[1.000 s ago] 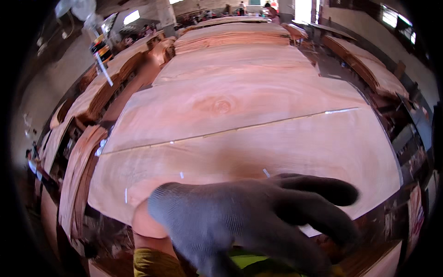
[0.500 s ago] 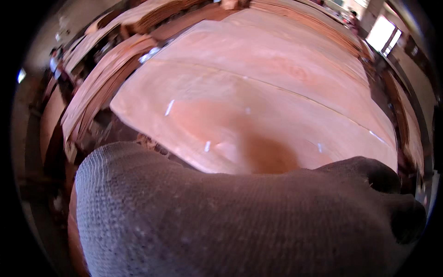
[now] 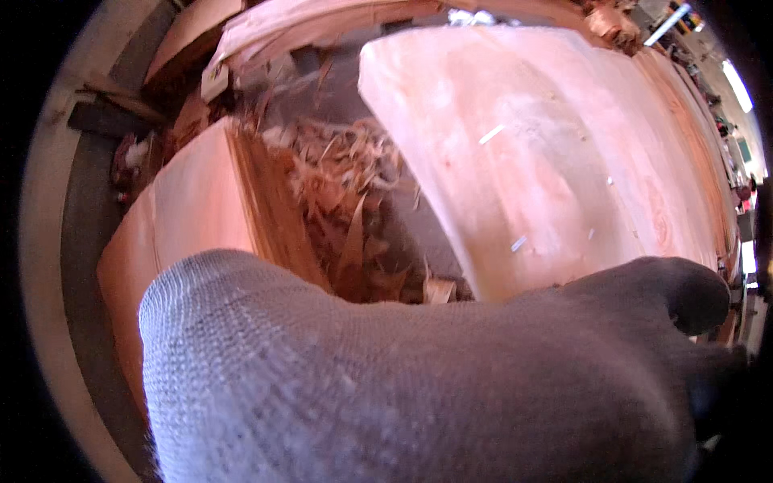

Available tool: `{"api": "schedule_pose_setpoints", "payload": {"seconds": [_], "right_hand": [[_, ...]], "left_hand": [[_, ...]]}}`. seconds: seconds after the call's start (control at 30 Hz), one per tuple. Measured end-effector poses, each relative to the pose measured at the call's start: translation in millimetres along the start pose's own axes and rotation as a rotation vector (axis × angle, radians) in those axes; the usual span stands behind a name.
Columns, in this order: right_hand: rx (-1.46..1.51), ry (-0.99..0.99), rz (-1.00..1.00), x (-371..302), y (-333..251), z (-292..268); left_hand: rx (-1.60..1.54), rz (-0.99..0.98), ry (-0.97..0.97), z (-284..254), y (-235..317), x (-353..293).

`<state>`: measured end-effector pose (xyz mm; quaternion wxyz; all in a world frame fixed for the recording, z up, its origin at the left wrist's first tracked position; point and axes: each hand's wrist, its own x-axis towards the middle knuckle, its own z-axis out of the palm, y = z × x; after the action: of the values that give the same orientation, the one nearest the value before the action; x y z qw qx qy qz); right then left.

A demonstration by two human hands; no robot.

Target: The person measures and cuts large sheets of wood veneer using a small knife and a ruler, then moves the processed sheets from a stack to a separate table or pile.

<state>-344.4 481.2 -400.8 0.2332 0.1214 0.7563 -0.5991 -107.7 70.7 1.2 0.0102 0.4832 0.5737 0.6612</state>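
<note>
Very close to me, grey knitted cloth [image 3: 419, 378] fills the lower half of the view. It looks like a worn glove or sleeve, with one rounded bulge at the left. Dark, folded ends [image 3: 696, 298] curl downward at the right; whether they are fingers is unclear. I cannot tell which hand or arm this is, nor make out the fingers of either hand. Beyond the cloth lies a large pale pink wood veneer sheet [image 3: 555, 161] on a stack, with small white bits scattered over it. No contact between cloth and sheet can be made out.
A lower veneer stack [image 3: 193, 201] stands at the left, its layered edge facing a gap. Torn veneer scraps [image 3: 346, 169] litter the floor in that gap. More veneer sheets [image 3: 298, 32] lie at the back. A pale curved band [image 3: 56, 266] runs down the far left.
My view has swung left and downward. The large sheet now sits farther right, and the scraps and the left stack have come into view. The grey cloth keeps almost the same place and shape.
</note>
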Motion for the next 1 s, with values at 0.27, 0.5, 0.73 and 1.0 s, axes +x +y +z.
{"api": "schedule_pose_setpoints", "payload": {"seconds": [0.27, 0.5, 0.73, 1.0], "right_hand": [[0.076, 0.003, -0.050, 34, 2, 62], [-0.046, -0.004, 0.022, 30, -21, 62], [0.195, 0.115, 0.067, 8, -21, 74], [0.342, -0.014, 0.032, 21, -4, 57]], "left_hand": [[-0.140, -0.535, 0.737, -32, -78, -176], [1.450, -1.688, 0.776, -62, -252, -313], [1.074, -1.658, 1.293, -172, -330, -212], [0.270, -0.805, 1.984, -297, -410, -288]]}}
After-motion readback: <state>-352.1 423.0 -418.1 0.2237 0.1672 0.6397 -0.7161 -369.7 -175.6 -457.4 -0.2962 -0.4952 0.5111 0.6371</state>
